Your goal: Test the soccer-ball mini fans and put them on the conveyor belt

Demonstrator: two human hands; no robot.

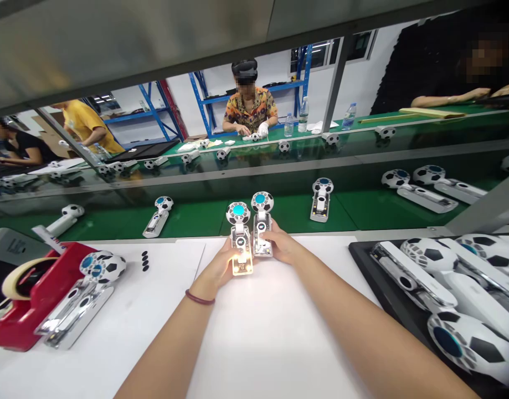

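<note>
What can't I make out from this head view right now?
In the head view:
Left device, right device: backs hidden, turned away from the camera.
Their displays: too small to read surely.
Left hand, right hand: most fingers hidden behind the devices.
Tray: cut off by the right edge.
Tape dispenser: cut off by the left edge.
Box: print too blurred.

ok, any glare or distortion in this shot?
Head view: warm glare on the lower part of the device in the left hand; head view: white sheet very bright, almost washed out; head view: wide-angle stretch, strong around the tray at right; head view: upper-right corner dark.
</note>
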